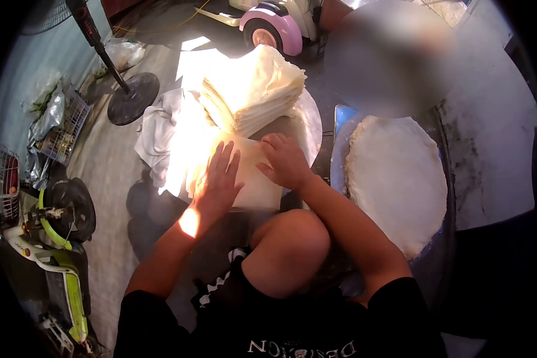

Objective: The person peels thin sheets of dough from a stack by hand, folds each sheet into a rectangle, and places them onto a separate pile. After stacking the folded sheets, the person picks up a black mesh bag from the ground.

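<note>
A pale, thin sheet (259,182) lies on a low stack in front of my knee. My left hand (221,179) rests flat on it with the fingers stretched out. At the sheet's upper right corner is my right hand (283,158), its fingers bent and pressed together at the edge. Just beyond my hands stands a taller folded stack of similar sheets (253,89), brightly sunlit. Both stacks are on a round tray (312,122). A whitish cloth (155,131) lies crumpled to the left of them.
On the right, a large oval pile of pale sheets (397,179) sits on another tray. A fan stand (133,98) and a wire basket (65,128) are at the upper left, a green and white scooter (71,286) at the lower left. A pink-fendered wheel (265,36) stands behind.
</note>
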Available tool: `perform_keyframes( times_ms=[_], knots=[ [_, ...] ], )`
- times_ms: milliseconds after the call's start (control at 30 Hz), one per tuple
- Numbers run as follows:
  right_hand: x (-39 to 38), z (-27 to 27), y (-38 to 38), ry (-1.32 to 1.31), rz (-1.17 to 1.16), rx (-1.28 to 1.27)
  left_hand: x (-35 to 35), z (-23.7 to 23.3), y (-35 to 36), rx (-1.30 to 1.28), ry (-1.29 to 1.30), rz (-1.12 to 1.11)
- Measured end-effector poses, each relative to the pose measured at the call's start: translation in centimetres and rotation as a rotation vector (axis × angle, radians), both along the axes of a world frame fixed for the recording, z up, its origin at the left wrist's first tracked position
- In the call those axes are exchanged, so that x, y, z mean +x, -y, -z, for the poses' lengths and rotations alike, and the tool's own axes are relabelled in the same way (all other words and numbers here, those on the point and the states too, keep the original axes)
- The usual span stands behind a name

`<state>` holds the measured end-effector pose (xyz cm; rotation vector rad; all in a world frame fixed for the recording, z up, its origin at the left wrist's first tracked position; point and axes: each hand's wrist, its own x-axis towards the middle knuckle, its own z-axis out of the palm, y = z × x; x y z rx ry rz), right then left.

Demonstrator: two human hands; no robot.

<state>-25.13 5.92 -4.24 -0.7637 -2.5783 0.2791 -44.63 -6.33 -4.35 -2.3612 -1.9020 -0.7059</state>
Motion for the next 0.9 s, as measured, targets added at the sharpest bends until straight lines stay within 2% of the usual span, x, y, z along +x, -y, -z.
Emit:
perform_keyframes(
  times_ms=[33,100,133,267,333,633,667,700,800,900],
  knots=[
    [0.4,0.0,0.9,0.047,-0.091,-0.018,-0.9,0.7,-0.8,0.010,0.000,0.005],
    [1.3,2.1,1.8,0.142,-0.142,0.033,-2.8,2.1,-2.1,-0.179,0.007,0.013],
    [1.6,2.1,1.9,0.270,-0.056,-0.140,-3.7,3.0,-2.5,-0.250,-0.035,-0.004],
    [2.3,3.8,1.4,0.264,-0.030,-0.151,-4.8,4.6,-2.6,-0.333,-0.029,-0.014],
    [2.2,3.8,1.3,0.319,-0.037,-0.174,-4.7,3.9,-2.4,-0.436,-0.003,-0.042],
    [2.4,4.2,1.2,0.304,-0.036,-0.198,-5.1,5.3,-2.6,-0.377,-0.018,-0.036],
    [2.8,4.3,1.4,0.226,-0.024,-0.112,-5.1,5.2,-2.7,-0.371,-0.041,-0.025],
    [3.5,3.4,1.6,0.226,0.035,-0.106,-5.4,5.6,-2.8,-0.334,-0.037,0.014],
    [7.1,-0.6,3.0,0.008,0.099,-0.026,-5.3,3.7,-2.8,-0.436,0.025,0.039],
    [13.5,-3.9,3.2,-0.001,0.244,0.076,-6.2,3.6,-2.7,-0.382,0.108,0.098]
  ],
)
